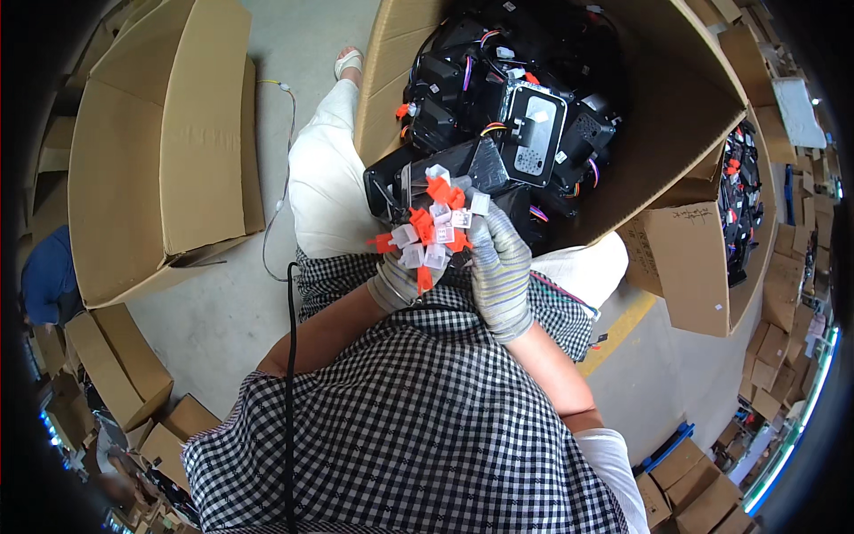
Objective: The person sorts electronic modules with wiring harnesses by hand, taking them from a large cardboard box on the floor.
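Note:
In striped knit gloves, both my hands meet over my lap at the near side of a large carton. My left hand (392,283) is closed around a bunch of white plastic wire connectors (436,233) with orange caps; the bunch hides most of its fingers. On the right, my right hand (500,271) is closed, its fingertips pinching a single white connector (479,204) beside the bunch. Just beyond lie black plastic units (471,160) with coloured wire leads. One has a grey metal plate (535,133) facing up.
The open carton (685,133) stands in front of me, between my legs. An open carton (200,133) stands at the left, and another box (680,258) with similar units at the right. A black cable (291,392) runs down my left side; a thin cord (286,169) lies on the floor.

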A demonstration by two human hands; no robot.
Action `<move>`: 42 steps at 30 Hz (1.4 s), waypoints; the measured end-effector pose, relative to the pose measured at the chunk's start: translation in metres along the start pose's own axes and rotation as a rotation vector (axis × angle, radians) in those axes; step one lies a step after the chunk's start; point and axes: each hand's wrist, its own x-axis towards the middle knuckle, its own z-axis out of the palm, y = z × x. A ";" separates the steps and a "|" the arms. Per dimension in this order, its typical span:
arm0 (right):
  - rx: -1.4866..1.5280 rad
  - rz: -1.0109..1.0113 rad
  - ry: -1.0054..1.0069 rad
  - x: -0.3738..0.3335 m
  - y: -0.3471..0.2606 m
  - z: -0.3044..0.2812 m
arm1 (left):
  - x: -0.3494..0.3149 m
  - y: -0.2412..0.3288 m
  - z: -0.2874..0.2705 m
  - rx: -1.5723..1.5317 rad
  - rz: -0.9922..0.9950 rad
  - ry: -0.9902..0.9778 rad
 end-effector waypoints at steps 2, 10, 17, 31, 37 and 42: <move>-0.160 -0.162 0.038 0.009 -0.004 -0.008 | 0.010 0.012 0.012 -0.340 0.075 0.044; 0.219 0.506 -0.288 0.012 -0.046 -0.045 | -0.017 -0.023 -0.025 -0.623 -0.261 0.227; 0.389 0.755 -0.350 0.013 -0.026 -0.043 | 0.007 -0.013 -0.016 -1.118 -0.369 -0.210; -0.941 0.430 -0.039 0.114 0.098 -0.062 | -0.029 -0.012 -0.022 -0.494 -0.310 -0.093; -0.885 0.172 0.218 0.109 0.069 -0.044 | -0.036 -0.003 -0.022 0.738 -0.137 -0.135; -0.889 -0.457 -0.264 0.097 0.017 0.008 | -0.009 0.016 -0.010 1.225 -0.532 -0.621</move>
